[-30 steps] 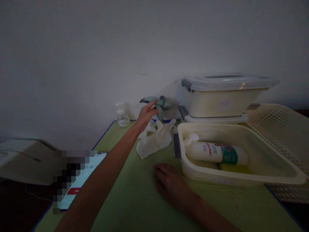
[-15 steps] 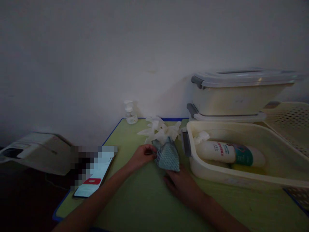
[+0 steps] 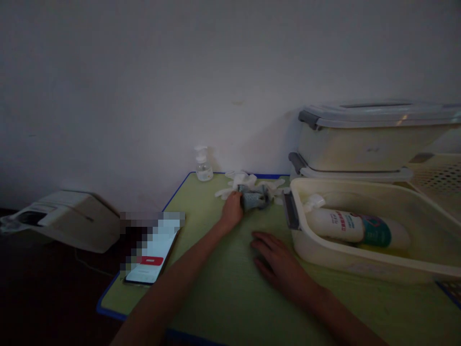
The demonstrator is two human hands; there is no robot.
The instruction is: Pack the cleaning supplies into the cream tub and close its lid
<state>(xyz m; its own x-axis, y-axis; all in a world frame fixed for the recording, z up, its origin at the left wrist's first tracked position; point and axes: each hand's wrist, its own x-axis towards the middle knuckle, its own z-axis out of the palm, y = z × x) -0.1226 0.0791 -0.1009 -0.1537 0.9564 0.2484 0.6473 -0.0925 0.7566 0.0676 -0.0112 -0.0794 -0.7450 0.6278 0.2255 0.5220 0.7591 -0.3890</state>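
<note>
- Left hand (image 3: 232,210): fingers closed at the near-left end of the blue-grey textured cloth (image 3: 254,198); the fingertips are partly hidden.
- Cloth: bunched near the table's far edge, overlapping the thin white gloves (image 3: 245,180) in view.
- Right hand (image 3: 279,262): palm down over the green table (image 3: 216,283), left of the open bin; fingers loosely spread, gripping nothing.
- Open cream bin (image 3: 360,257): contains a white spray bottle (image 3: 340,225) with a teal band, lying on its side.
- Lidded storage box (image 3: 363,146): stacked on another behind the bin; a perforated basket (image 3: 441,173) stands at right.
- Clear pump bottle (image 3: 204,169): upright at the far-left corner.
- Smartphone (image 3: 154,254): screen lit, at the left edge.
</note>
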